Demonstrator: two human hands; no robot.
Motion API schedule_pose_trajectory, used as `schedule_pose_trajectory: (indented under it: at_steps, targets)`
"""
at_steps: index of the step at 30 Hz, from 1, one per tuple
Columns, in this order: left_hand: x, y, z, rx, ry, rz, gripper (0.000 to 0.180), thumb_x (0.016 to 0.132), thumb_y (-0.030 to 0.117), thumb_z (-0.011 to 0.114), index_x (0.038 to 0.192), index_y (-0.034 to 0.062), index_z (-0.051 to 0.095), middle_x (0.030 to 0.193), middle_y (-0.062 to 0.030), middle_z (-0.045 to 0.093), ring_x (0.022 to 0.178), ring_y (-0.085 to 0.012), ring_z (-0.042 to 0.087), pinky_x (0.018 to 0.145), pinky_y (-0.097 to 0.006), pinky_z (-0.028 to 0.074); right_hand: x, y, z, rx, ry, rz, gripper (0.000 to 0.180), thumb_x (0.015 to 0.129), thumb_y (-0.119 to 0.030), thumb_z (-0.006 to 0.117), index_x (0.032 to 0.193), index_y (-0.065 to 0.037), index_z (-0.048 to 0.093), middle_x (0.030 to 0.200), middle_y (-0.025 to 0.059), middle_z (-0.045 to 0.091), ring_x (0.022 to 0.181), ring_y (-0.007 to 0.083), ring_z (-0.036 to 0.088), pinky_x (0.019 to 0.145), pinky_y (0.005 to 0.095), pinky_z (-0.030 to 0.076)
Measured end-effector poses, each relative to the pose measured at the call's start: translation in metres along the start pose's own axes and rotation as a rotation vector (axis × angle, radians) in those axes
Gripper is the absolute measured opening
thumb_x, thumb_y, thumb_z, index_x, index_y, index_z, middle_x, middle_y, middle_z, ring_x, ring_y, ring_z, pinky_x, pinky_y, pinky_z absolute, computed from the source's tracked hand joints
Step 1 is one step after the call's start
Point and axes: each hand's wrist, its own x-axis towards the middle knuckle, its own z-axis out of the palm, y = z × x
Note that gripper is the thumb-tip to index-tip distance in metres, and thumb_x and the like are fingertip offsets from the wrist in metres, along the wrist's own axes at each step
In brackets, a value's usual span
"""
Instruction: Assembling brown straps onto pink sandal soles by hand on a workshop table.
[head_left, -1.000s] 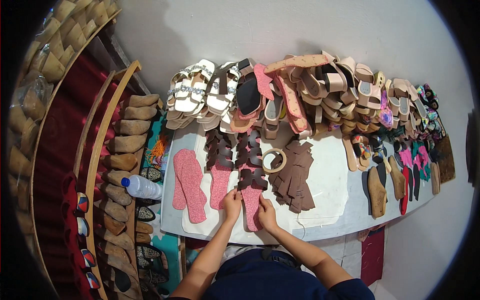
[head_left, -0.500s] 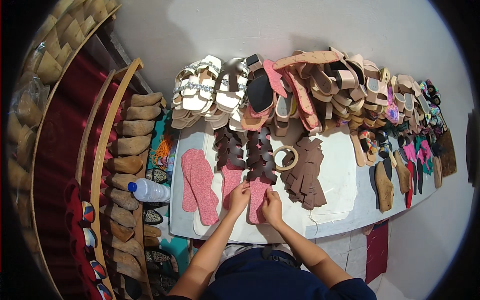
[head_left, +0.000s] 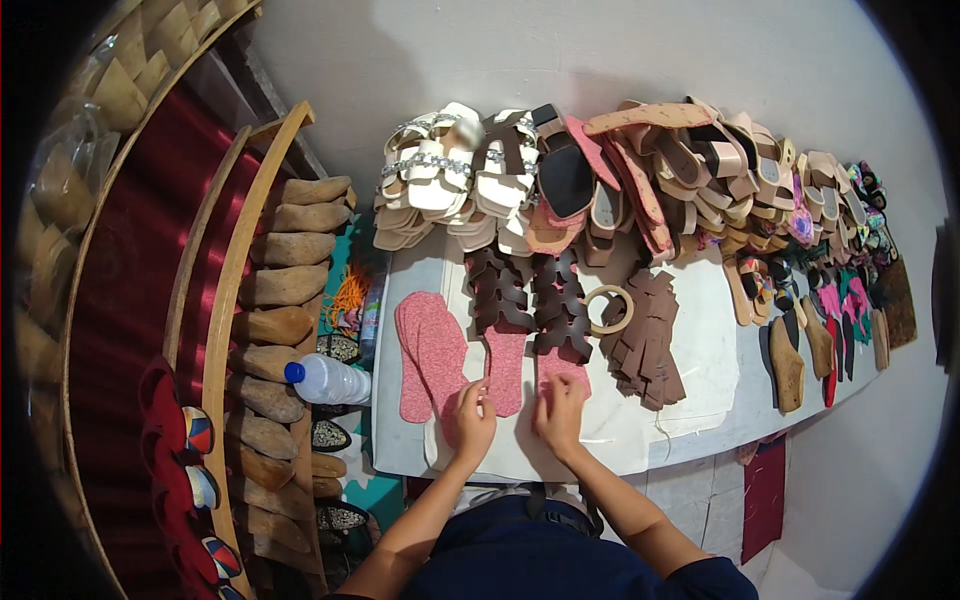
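Note:
Two pink speckled insoles with dark brown cut-out straps laid over their upper ends lie side by side on the table: the left strapped insole (head_left: pixel 508 375) and the right strapped insole (head_left: pixel 574 373). My right hand (head_left: pixel 562 415) has its fingers curled over the near end of the right one, hiding that end. My left hand (head_left: pixel 474 425) is closed, fingertips together, between the left strapped insole and a plain pink pair (head_left: pixel 430 345). Whatever its fingers may hold is too small to make out. The brown straps (head_left: pixel 562 310) spread at the far ends.
A tape roll (head_left: pixel 610 310) and a heap of brown strips (head_left: pixel 645 345) lie to the right. Sandals (head_left: pixel 430 175) pile along the wall. Wooden shoe lasts (head_left: pixel 290 285) fill a rack at left, beside a water bottle (head_left: pixel 335 380). More lasts (head_left: pixel 786 365) lie at the table's right.
The view has shifted, so the table appears further right. My left hand has left the right strapped insole's edge and moved left and nearer me. My right hand has moved onto its near end.

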Motion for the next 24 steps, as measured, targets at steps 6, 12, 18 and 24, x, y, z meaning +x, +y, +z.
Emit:
schedule_pose_trajectory:
  at_steps: [6, 12, 18, 24]
  targets:
    - [-0.006, -0.052, -0.028, 0.074, 0.173, -0.009, 0.038, 0.067, -0.006, 0.042, 0.104, -0.0002, 0.046, 0.101, -0.0150, 0.048, 0.093, -0.0269, 0.047, 0.080, -0.034, 0.039, -0.011, -0.061, 0.034, 0.274, -0.398, -0.153, 0.040, 0.072, -0.013, 0.057, 0.109, 0.000, 0.044, 0.098, 0.0185, 0.044, 0.090, 0.0318, 0.046, 0.077, 0.0352, 0.040]
    - [-0.007, -0.070, -0.044, -0.069, 0.117, -0.175, 0.038, 0.072, -0.006, 0.045, 0.109, 0.0017, 0.044, 0.101, -0.0116, 0.048, 0.086, -0.0199, 0.050, 0.077, -0.029, 0.042, -0.015, -0.085, 0.063, 0.081, -0.494, -0.239, 0.064, 0.064, -0.028, 0.065, 0.114, 0.002, 0.039, 0.097, 0.0219, 0.044, 0.089, 0.0350, 0.045, 0.076, 0.0392, 0.040]
    - [-0.013, -0.077, -0.046, -0.289, 0.093, -0.272, 0.032, 0.078, 0.002, 0.047, 0.109, 0.0002, 0.043, 0.100, -0.0150, 0.051, 0.088, -0.0222, 0.052, 0.077, -0.030, 0.042, -0.014, -0.092, 0.066, -0.022, -0.487, -0.192, 0.070, 0.060, -0.029, 0.066, 0.114, 0.004, 0.038, 0.093, 0.0220, 0.044, 0.086, 0.0345, 0.045, 0.074, 0.0398, 0.040]
    - [-0.015, -0.071, -0.039, -0.271, 0.119, -0.238, 0.035, 0.079, 0.004, 0.047, 0.113, -0.0011, 0.040, 0.102, -0.0162, 0.052, 0.095, -0.0236, 0.051, 0.080, -0.033, 0.041, -0.010, -0.081, 0.068, 0.060, -0.563, -0.140, 0.073, 0.061, -0.031, 0.065, 0.118, 0.005, 0.036, 0.099, 0.0247, 0.040, 0.092, 0.0371, 0.041, 0.081, 0.0397, 0.037]
